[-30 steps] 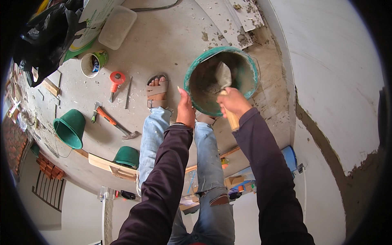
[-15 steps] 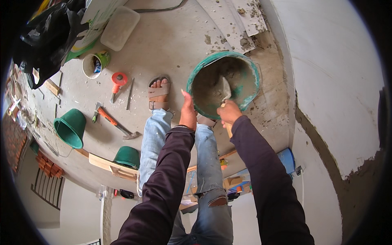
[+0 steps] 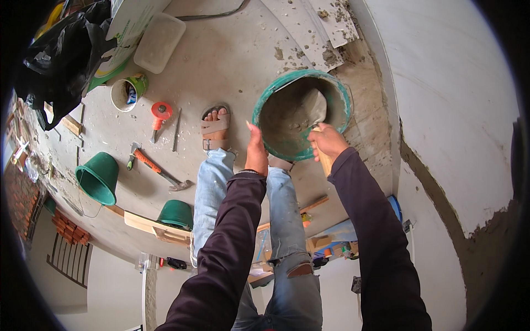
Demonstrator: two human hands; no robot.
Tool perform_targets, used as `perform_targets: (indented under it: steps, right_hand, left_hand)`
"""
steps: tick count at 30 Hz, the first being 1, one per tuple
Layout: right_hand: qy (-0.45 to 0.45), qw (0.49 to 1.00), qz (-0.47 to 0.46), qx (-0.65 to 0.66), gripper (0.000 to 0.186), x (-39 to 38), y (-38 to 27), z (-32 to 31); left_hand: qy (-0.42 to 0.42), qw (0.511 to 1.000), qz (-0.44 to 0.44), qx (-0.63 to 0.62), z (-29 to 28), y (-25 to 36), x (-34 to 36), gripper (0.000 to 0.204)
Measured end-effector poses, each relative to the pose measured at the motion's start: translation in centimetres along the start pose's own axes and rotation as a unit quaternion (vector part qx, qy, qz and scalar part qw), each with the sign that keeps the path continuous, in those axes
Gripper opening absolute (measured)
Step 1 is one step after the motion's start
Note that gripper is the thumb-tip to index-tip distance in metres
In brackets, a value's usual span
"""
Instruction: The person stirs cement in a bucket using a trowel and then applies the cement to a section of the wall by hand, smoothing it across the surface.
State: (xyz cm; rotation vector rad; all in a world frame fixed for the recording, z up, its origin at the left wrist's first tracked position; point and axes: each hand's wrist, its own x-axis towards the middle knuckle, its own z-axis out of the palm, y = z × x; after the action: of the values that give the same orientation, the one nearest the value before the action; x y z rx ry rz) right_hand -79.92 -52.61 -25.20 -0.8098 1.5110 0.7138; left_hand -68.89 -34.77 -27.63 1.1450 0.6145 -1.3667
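A green bucket (image 3: 264, 99) with a mortar-smeared rim stands before me, its mouth facing up towards me. Wet grey mortar (image 3: 287, 118) lies inside it. My right hand (image 3: 330, 142) is closed round the wooden handle of a trowel (image 3: 316, 106), whose blade is over the bucket's right half, its flat face showing grey smears. At the bucket's near left side, my left hand (image 3: 256, 153) holds it, thumb stretched up along the outside; the other fingers are hidden.
On the floor to the left lie a claw hammer (image 3: 160, 169), a red-handled tool (image 3: 160, 112) and a thin rod (image 3: 176, 130). Beyond are a green bucket (image 3: 98, 176) on its side, a small pail (image 3: 124, 98) and a black bag (image 3: 58, 66). Dirty boards (image 3: 298, 38) lie ahead; a wall (image 3: 441, 83) rises at right.
My right hand has moved right and slightly up with the trowel. The blade has come up and turned, showing more of its flat face. My left hand has stayed at the bucket.
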Motion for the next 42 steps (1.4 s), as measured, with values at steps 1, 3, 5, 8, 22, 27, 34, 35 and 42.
perform_targets:
  steps: [1,3,5,8,22,27,34,35,42]
  right_hand:
    - [0.061,0.989,-0.033,-0.132,0.022,0.5,0.3,0.1]
    - [0.183,0.9,-0.091,-0.384,0.035,1.6,1.7,0.0]
    - [0.123,0.818,-0.154,-0.541,0.026,2.3,3.7,1.5]
    - [-0.011,0.801,-0.162,-0.576,0.017,1.2,3.2,4.4]
    - [-0.294,0.805,0.052,0.513,0.014,-1.5,-0.1,2.6]
    - [0.105,0.981,-0.076,-0.145,0.02,-4.1,-0.5,0.7]
    - [-0.032,0.859,-0.111,-0.5,0.026,3.2,3.4,0.6]
    - [-0.076,0.854,-0.133,-0.497,0.025,4.2,4.4,0.2]
    - [-0.196,0.919,0.174,0.295,0.015,0.4,1.9,2.5]
  left_hand:
    - [-0.001,1.0,0.002,0.003,-0.1,-0.1,0.1,0.088]
    - [-0.006,1.0,-0.007,0.005,0.3,-0.2,0.0,0.091]
    - [-0.009,1.0,-0.022,0.004,0.6,0.3,-0.3,0.093]
    - [0.006,1.0,-0.024,0.006,0.4,0.4,-0.4,0.096]
    - [0.057,0.998,-0.025,-0.002,1.2,0.9,-0.7,0.076]
    - [0.061,0.998,-0.018,0.007,1.4,1.3,-1.1,0.072]
    - [0.094,0.994,-0.05,0.027,0.8,0.7,-0.6,0.07]
    - [0.095,0.994,-0.054,0.03,0.9,0.6,-0.6,0.071]
    - [0.057,0.997,-0.041,0.025,1.6,1.4,-1.0,0.075]
